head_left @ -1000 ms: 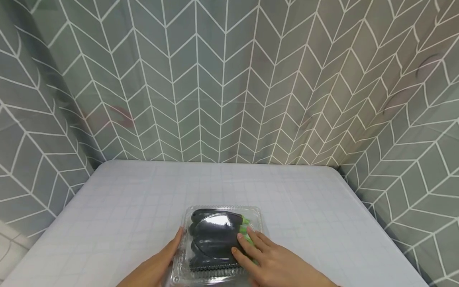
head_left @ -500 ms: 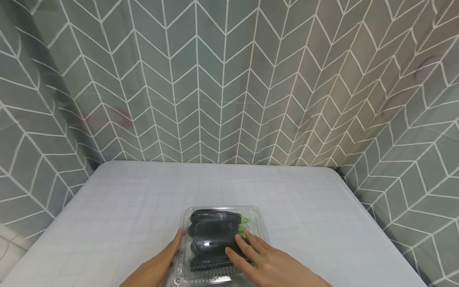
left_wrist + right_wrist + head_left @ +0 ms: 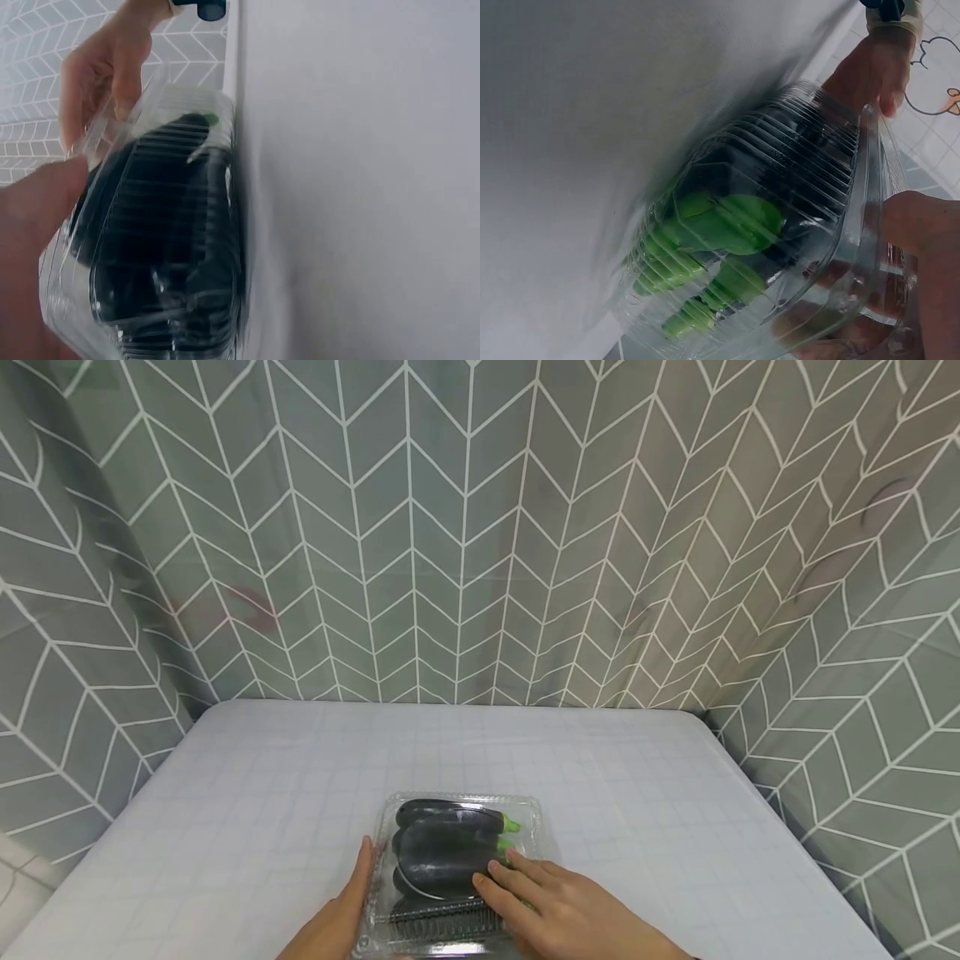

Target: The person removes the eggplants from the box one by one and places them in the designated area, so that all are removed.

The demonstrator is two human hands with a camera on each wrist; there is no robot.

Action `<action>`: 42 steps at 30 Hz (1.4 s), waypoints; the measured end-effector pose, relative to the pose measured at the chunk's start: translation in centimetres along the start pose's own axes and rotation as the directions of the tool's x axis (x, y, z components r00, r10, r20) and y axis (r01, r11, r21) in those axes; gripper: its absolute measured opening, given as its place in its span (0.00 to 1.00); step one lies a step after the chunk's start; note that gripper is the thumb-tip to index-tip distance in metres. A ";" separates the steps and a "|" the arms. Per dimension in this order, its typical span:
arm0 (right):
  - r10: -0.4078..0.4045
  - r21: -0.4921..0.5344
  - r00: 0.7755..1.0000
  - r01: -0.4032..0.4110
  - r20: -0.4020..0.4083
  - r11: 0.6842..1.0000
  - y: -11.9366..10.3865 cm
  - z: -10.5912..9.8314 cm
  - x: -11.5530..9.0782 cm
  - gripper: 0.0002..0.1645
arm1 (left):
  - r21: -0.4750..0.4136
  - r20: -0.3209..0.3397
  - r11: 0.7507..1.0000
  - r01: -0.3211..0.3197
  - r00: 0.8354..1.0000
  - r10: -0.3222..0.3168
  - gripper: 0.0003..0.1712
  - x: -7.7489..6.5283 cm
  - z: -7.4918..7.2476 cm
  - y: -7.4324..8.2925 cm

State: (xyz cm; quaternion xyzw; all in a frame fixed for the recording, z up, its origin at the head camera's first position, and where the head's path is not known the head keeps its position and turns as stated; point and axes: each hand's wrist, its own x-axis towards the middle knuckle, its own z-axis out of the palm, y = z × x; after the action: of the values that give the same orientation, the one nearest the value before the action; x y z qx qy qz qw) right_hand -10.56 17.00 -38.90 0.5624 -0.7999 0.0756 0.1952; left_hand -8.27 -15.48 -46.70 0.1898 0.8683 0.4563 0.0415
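Observation:
A clear plastic clamshell container sits near the front of the table, its lid down over several dark eggplants with green stem ends toward the right. My left hand rests along the container's left side, fingers extended; in the left wrist view its thumb touches the rim. My right hand lies over the lid's front right part, fingers spread and fairly straight on the plastic. The right wrist view shows the green caps through the ribbed side wall. The hands' undersides are partly hidden.
The table has a pale, faintly checked cover. A grey curtain with white chevron lines stands behind and on both sides. White tiles show at the lower left.
The container and my left hand have shifted slightly left. My right hand's fingertips have slid a little left and toward the front, still on the lid.

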 end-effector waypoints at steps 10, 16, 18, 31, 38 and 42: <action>-0.026 -0.034 1.000 0.026 -0.008 0.999 0.3 0.0 0.2 0.39 | -0.202 -0.061 0.973 0.115 0.990 -0.130 0.74 -0.3 1.1 1.5; -0.027 -0.065 0.999 0.026 -0.019 0.998 0.6 0.1 0.3 0.40 | -0.071 -0.140 0.973 0.221 0.963 -0.229 0.61 -0.5 1.9 1.4; -0.022 -0.066 0.999 0.021 -0.024 0.998 0.6 0.2 0.4 0.40 | -0.010 -0.183 0.968 0.249 0.952 -0.247 0.56 -0.7 2.2 1.4; -0.051 -0.085 0.995 0.044 -0.081 0.995 1.4 0.4 0.2 0.26 | 0.195 -0.331 0.945 0.263 0.924 -0.189 0.31 -1.1 2.8 1.9; -0.022 -0.089 0.993 0.011 -0.119 0.996 1.7 -0.7 0.1 0.28 | 0.102 -0.311 0.973 0.209 0.935 -0.169 0.39 -0.8 2.3 2.1; 0.007 -0.062 0.977 -0.020 -0.212 0.998 2.1 -1.0 0.4 0.29 | 0.088 -0.324 0.978 0.191 0.934 -0.153 0.42 -0.7 2.5 2.4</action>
State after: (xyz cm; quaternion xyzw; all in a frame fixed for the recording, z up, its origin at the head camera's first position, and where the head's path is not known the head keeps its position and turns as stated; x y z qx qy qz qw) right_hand -12.38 17.76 -37.61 0.5391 -0.7805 0.1107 0.2964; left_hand -6.32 -12.59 -46.31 0.0399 0.9024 0.4234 -0.0691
